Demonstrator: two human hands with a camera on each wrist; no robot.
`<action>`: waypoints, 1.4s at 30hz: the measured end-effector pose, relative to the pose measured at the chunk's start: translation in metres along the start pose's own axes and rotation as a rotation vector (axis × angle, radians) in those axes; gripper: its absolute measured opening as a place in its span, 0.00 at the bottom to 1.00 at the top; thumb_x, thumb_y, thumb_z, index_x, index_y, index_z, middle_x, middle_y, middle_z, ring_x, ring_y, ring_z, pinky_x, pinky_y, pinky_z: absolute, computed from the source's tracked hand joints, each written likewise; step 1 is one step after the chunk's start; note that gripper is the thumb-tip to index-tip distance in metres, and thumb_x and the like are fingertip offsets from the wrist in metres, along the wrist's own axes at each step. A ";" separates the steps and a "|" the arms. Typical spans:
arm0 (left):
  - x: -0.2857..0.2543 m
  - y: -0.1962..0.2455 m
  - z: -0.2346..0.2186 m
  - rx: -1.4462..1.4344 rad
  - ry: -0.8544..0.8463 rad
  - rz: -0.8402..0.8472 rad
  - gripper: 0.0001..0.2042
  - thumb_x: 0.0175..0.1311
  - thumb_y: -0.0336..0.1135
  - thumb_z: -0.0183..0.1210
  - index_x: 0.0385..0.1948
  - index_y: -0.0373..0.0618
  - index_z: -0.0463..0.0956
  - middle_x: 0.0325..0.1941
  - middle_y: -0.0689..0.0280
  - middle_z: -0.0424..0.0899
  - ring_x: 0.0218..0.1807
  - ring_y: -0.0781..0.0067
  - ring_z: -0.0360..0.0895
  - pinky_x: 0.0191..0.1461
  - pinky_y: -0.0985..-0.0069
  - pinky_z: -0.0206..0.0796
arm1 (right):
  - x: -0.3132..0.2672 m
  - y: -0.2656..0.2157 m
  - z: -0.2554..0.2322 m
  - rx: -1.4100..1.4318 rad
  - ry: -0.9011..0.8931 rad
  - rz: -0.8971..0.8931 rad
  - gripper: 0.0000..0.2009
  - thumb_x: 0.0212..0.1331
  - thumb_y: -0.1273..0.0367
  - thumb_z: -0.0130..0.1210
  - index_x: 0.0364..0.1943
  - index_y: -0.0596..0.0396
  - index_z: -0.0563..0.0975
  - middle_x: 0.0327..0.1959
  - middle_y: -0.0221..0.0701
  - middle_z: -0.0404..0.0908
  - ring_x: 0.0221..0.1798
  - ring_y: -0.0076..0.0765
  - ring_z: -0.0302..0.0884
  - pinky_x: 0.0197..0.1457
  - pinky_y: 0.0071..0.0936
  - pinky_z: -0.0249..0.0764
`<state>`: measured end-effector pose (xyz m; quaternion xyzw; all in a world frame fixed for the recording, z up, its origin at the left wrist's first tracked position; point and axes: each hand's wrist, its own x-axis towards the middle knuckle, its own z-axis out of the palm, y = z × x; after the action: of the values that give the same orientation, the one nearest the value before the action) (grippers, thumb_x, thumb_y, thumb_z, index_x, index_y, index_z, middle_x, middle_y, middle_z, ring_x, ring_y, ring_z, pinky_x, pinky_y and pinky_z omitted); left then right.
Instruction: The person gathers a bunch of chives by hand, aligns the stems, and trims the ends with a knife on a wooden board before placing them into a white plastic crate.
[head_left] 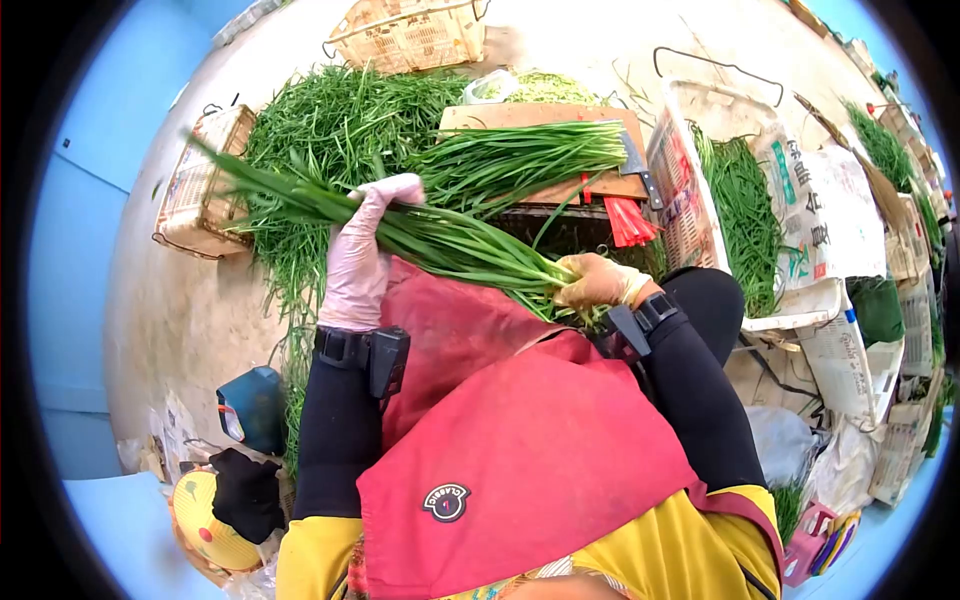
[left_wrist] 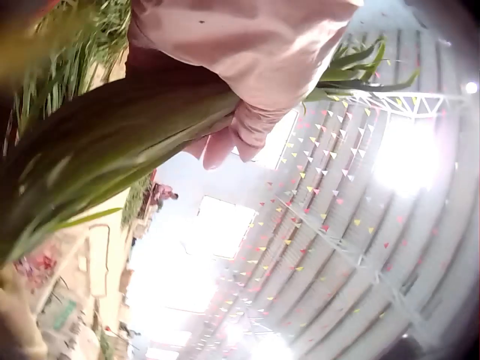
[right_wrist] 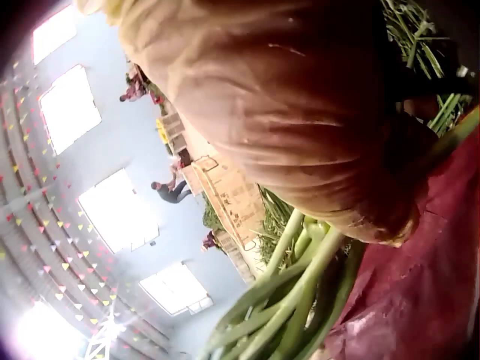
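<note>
A long bundle of green leafy stalks (head_left: 450, 237) lies slantwise above the red apron (head_left: 520, 430). My left hand (head_left: 362, 250), in a pale pink glove, grips its middle; in the left wrist view the gloved fingers (left_wrist: 217, 146) curl round the leaves. Its pale stem ends are held by my right hand (head_left: 600, 282) in a yellowish glove. The right wrist view shows that hand (right_wrist: 277, 112) closed over the stems (right_wrist: 304, 277). Just beyond, a trimmed-looking pile of stalks (head_left: 540, 155) rests on a wooden board (head_left: 470, 118), with a knife (head_left: 640, 170) at its right end.
Loose greens (head_left: 330, 120) are heaped at the upper left beside a crate (head_left: 200, 195). Red strips (head_left: 628, 222) hang at the board's front edge. To the right stands a white basket (head_left: 690, 190) near more greens (head_left: 745, 220). Another crate (head_left: 410, 38) is at the top.
</note>
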<state>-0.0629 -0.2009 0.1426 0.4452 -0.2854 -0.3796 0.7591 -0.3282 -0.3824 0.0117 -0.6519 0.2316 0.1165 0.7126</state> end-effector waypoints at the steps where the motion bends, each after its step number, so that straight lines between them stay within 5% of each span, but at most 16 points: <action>1: -0.002 -0.003 -0.012 0.009 0.074 0.035 0.11 0.67 0.35 0.59 0.43 0.37 0.80 0.43 0.61 0.85 0.48 0.70 0.80 0.61 0.71 0.70 | -0.003 -0.001 0.002 0.024 0.019 -0.028 0.14 0.55 0.70 0.65 0.44 0.54 0.76 0.25 0.19 0.74 0.23 0.14 0.65 0.25 0.18 0.61; 6: -0.018 -0.010 -0.054 -0.071 0.463 0.071 0.08 0.65 0.34 0.63 0.40 0.41 0.81 0.40 0.65 0.85 0.44 0.74 0.80 0.53 0.75 0.73 | -0.011 -0.002 -0.005 0.120 0.150 0.002 0.08 0.67 0.70 0.53 0.42 0.59 0.80 0.26 0.19 0.77 0.23 0.14 0.67 0.26 0.16 0.64; 9: -0.029 -0.021 -0.075 -0.236 0.491 0.121 0.11 0.66 0.38 0.62 0.42 0.41 0.80 0.40 0.66 0.85 0.44 0.74 0.80 0.53 0.74 0.72 | 0.005 0.022 -0.020 -0.017 0.257 0.014 0.10 0.67 0.68 0.52 0.39 0.59 0.82 0.26 0.21 0.80 0.22 0.15 0.67 0.26 0.18 0.63; 14: -0.045 -0.029 -0.110 -0.094 0.503 0.194 0.13 0.66 0.40 0.61 0.44 0.42 0.79 0.42 0.67 0.84 0.45 0.75 0.78 0.57 0.72 0.69 | -0.001 0.037 -0.048 -0.800 0.488 0.127 0.13 0.58 0.63 0.56 0.39 0.58 0.82 0.34 0.46 0.84 0.40 0.49 0.82 0.47 0.39 0.75; 16: -0.052 -0.023 -0.113 -0.066 0.552 0.155 0.10 0.67 0.36 0.61 0.42 0.40 0.79 0.42 0.66 0.83 0.47 0.75 0.78 0.55 0.78 0.69 | -0.009 0.035 -0.051 -0.744 0.389 0.330 0.17 0.56 0.60 0.57 0.44 0.57 0.82 0.38 0.46 0.84 0.46 0.51 0.82 0.52 0.40 0.75; 18: -0.060 -0.024 -0.122 -0.055 0.507 0.162 0.10 0.66 0.34 0.60 0.44 0.41 0.78 0.46 0.65 0.83 0.50 0.73 0.78 0.54 0.75 0.70 | -0.015 0.026 -0.045 -0.757 0.239 0.215 0.23 0.54 0.58 0.59 0.52 0.55 0.79 0.44 0.49 0.83 0.52 0.51 0.79 0.56 0.39 0.73; 21: -0.071 -0.020 -0.119 -0.107 0.430 0.063 0.11 0.62 0.29 0.61 0.46 0.43 0.78 0.52 0.60 0.81 0.56 0.69 0.76 0.54 0.65 0.73 | -0.005 0.010 -0.027 -0.807 0.338 -0.080 0.31 0.54 0.54 0.60 0.61 0.53 0.73 0.56 0.52 0.76 0.61 0.55 0.71 0.64 0.39 0.68; 24: -0.080 -0.022 -0.131 -0.090 0.265 0.089 0.14 0.56 0.24 0.61 0.46 0.41 0.77 0.53 0.57 0.81 0.56 0.65 0.76 0.55 0.64 0.72 | 0.021 0.004 -0.012 -0.729 0.321 -0.333 0.28 0.58 0.54 0.58 0.60 0.54 0.74 0.56 0.51 0.76 0.61 0.56 0.72 0.64 0.39 0.67; 28: -0.087 -0.023 -0.134 -0.183 0.128 0.130 0.12 0.51 0.23 0.61 0.38 0.46 0.76 0.59 0.53 0.76 0.56 0.55 0.75 0.57 0.55 0.70 | 0.036 -0.032 0.026 -0.614 0.180 -0.370 0.22 0.61 0.57 0.56 0.53 0.57 0.79 0.51 0.49 0.79 0.56 0.53 0.74 0.60 0.39 0.69; 32: -0.096 -0.020 -0.136 -0.166 0.057 0.082 0.11 0.48 0.27 0.61 0.34 0.48 0.74 0.59 0.55 0.76 0.58 0.54 0.73 0.60 0.52 0.69 | 0.067 -0.034 0.059 -0.618 0.264 -0.478 0.17 0.63 0.58 0.54 0.51 0.51 0.81 0.43 0.46 0.82 0.49 0.52 0.77 0.55 0.40 0.72; 34: -0.097 -0.016 -0.131 -0.140 0.117 0.050 0.09 0.46 0.28 0.60 0.30 0.46 0.71 0.56 0.55 0.76 0.55 0.54 0.73 0.60 0.50 0.68 | 0.085 -0.034 0.069 -0.422 0.244 -0.421 0.17 0.63 0.58 0.54 0.49 0.52 0.82 0.38 0.44 0.83 0.44 0.52 0.79 0.50 0.39 0.74; 36: -0.093 -0.014 -0.133 -0.107 -0.041 0.072 0.07 0.45 0.27 0.59 0.26 0.44 0.70 0.53 0.56 0.77 0.56 0.54 0.73 0.60 0.49 0.67 | 0.090 -0.036 0.074 -0.473 0.119 -0.288 0.16 0.63 0.58 0.54 0.48 0.51 0.82 0.35 0.43 0.84 0.40 0.50 0.81 0.47 0.38 0.74; 38: -0.092 -0.014 -0.132 -0.124 -0.066 0.090 0.06 0.44 0.28 0.58 0.23 0.43 0.69 0.50 0.57 0.77 0.55 0.53 0.73 0.61 0.48 0.66 | 0.104 -0.019 0.074 -0.509 0.118 -0.316 0.15 0.63 0.60 0.55 0.46 0.53 0.82 0.34 0.41 0.84 0.39 0.43 0.81 0.46 0.35 0.74; 41: -0.094 -0.014 -0.129 -0.163 -0.005 0.091 0.06 0.42 0.26 0.60 0.22 0.42 0.71 0.43 0.54 0.79 0.50 0.53 0.76 0.59 0.52 0.70 | 0.104 -0.013 0.073 -0.130 0.151 -0.272 0.10 0.63 0.66 0.57 0.39 0.58 0.82 0.31 0.36 0.84 0.34 0.30 0.78 0.42 0.28 0.73; 42: -0.096 -0.015 -0.131 -0.165 0.000 0.090 0.06 0.42 0.26 0.60 0.22 0.42 0.71 0.43 0.54 0.79 0.50 0.53 0.76 0.59 0.52 0.70 | 0.096 -0.019 0.068 -0.300 0.214 -0.230 0.11 0.62 0.63 0.56 0.38 0.57 0.81 0.32 0.39 0.83 0.36 0.38 0.80 0.43 0.32 0.74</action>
<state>-0.0192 -0.0659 0.0627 0.3681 -0.2729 -0.3673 0.8094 -0.2240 -0.3306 -0.0146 -0.7813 0.2101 -0.0023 0.5877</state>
